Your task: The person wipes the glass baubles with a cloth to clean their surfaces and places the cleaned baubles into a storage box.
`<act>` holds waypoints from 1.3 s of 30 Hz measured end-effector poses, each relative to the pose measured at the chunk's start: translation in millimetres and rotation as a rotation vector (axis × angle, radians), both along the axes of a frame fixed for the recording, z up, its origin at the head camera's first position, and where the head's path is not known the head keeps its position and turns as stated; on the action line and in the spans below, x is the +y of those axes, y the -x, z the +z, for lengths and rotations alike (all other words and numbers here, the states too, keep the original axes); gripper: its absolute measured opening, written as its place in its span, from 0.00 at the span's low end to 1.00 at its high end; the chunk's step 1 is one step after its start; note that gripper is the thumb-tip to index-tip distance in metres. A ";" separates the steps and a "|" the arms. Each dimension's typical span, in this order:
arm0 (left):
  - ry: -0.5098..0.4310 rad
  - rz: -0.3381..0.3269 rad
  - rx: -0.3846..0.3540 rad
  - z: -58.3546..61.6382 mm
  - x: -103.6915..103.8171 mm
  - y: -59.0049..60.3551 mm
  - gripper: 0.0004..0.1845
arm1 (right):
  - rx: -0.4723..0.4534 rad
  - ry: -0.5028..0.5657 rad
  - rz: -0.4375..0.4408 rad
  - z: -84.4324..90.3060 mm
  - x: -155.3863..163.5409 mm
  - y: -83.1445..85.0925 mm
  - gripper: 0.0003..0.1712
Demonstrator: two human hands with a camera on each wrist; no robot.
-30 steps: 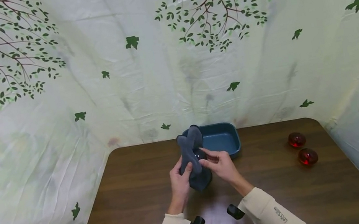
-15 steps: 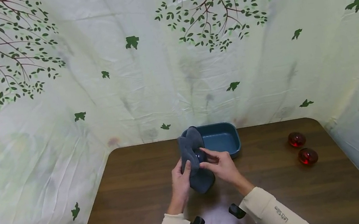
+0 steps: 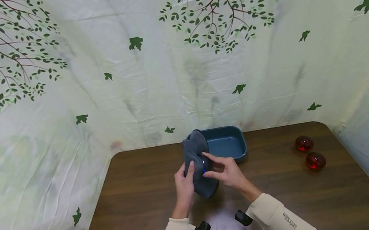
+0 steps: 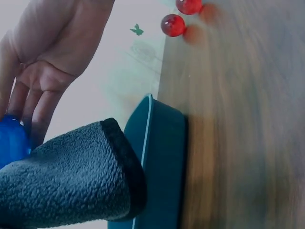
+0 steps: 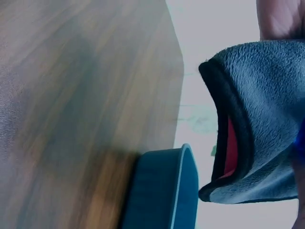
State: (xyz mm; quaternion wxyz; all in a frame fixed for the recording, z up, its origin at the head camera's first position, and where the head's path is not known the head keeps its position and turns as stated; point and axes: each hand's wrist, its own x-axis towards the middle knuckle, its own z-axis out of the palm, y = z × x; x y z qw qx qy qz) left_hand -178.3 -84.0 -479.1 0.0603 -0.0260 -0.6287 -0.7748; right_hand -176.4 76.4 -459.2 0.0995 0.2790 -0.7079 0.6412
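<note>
My left hand (image 3: 185, 184) grips a fuzzy grey-blue cloth (image 3: 195, 149) with its thumb on top. Dark edging trims the cloth (image 4: 71, 176), and a strip of pink underside (image 5: 231, 150) shows in the right wrist view. A shiny blue ball (image 3: 206, 163) is pressed against the cloth, pinched between thumb and fingers of my right hand (image 3: 227, 170). In the left wrist view the ball (image 4: 12, 140) looks translucent blue, with the cloth behind and below it. Both hands are above the table, just in front of a blue rectangular container (image 3: 240, 144).
Two translucent red balls (image 3: 304, 143) (image 3: 316, 160) rest on the right part of the brown wooden table (image 3: 140, 201). The container stands at the table's back edge, partly hidden by the cloth. A pale curtain (image 3: 167, 93) printed with leaves hangs behind.
The cloth has shifted and folded, with its lower flap changing shape around the ball. My right thumb and fingers have moved slightly against the ball. The red balls and container stay put.
</note>
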 end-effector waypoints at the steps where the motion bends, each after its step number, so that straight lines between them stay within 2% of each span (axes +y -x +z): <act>1: -0.007 0.007 -0.006 0.2 0.2 0.3 0.18 | 0.033 0.008 0.013 -1.7 -0.2 0.0 0.33; 3: -0.016 0.007 -0.022 0.8 0.3 0.8 0.20 | 0.066 0.024 0.019 -3.4 -0.6 -0.7 0.34; 5: -0.023 -0.010 -0.033 1.7 0.1 1.9 0.22 | 0.047 0.036 -0.002 -3.2 -0.9 -2.1 0.33; 11: 0.013 -0.143 0.021 3.2 -2.9 1.9 0.20 | -0.136 0.038 -0.135 3.4 0.1 -6.0 0.27; 14: 0.049 -0.195 0.047 2.9 -4.7 0.2 0.25 | -0.214 0.046 -0.164 6.7 0.6 -5.8 0.23; 16: 0.065 -0.204 0.051 3.0 -5.1 -1.1 0.29 | -0.252 0.052 -0.166 8.5 0.7 -5.5 0.22; 19: 0.069 -0.181 0.055 2.4 -3.9 -2.3 0.29 | -0.268 0.050 -0.152 9.8 1.0 -5.2 0.22; 22: 0.053 -0.120 0.066 2.0 -1.5 -2.5 0.24 | -0.235 0.043 -0.109 8.4 2.0 -4.8 0.25; 26: 0.006 -0.038 0.076 1.3 1.5 -1.7 0.17 | -0.121 0.077 -0.022 1.8 2.3 -2.1 0.30; 28: -0.013 -0.010 0.073 1.1 2.4 -1.5 0.17 | -0.067 0.109 0.012 -7.1 1.3 2.0 0.32; 31: -0.023 0.006 0.065 0.6 2.9 -2.0 0.17 | -0.024 0.123 0.010 -20.6 -0.2 7.2 0.34; 34: -0.013 -0.003 0.064 -0.4 3.0 -3.6 0.16 | -0.091 0.117 -0.055 -28.9 -1.4 8.3 0.32; 39: 0.041 -0.064 0.090 -3.5 3.3 -5.7 0.23 | -0.304 0.162 -0.176 -26.2 -4.6 5.7 0.25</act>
